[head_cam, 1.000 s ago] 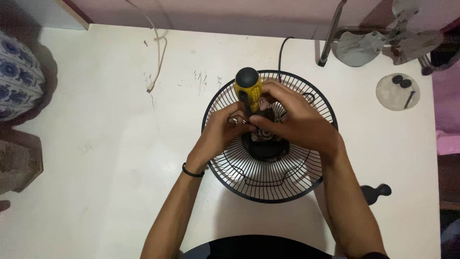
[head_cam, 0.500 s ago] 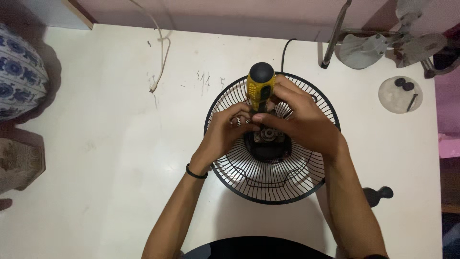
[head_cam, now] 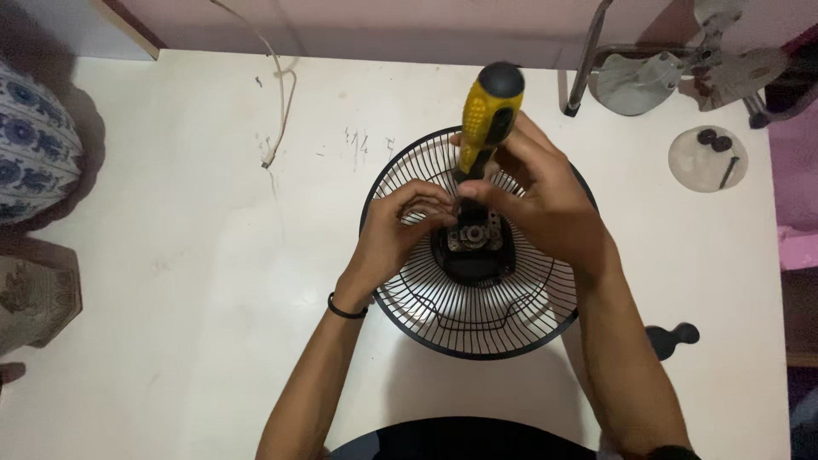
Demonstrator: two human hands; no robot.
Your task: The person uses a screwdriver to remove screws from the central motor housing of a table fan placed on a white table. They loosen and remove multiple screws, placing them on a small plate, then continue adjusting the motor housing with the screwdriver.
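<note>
Both hands meet over the motor at the grille's centre on the table: right hand wraps the upright screwdriver, while left hand pinches near its tip, likely steadying it.

**Surroundings on the white tabletop**

Far left: a thin white cable trailing over the tabletop. Far right: a grey fan blade; near it, a round translucent lid holding small dark parts. Near right: a black knob. Left edge: a blue-patterned cushion.
</note>
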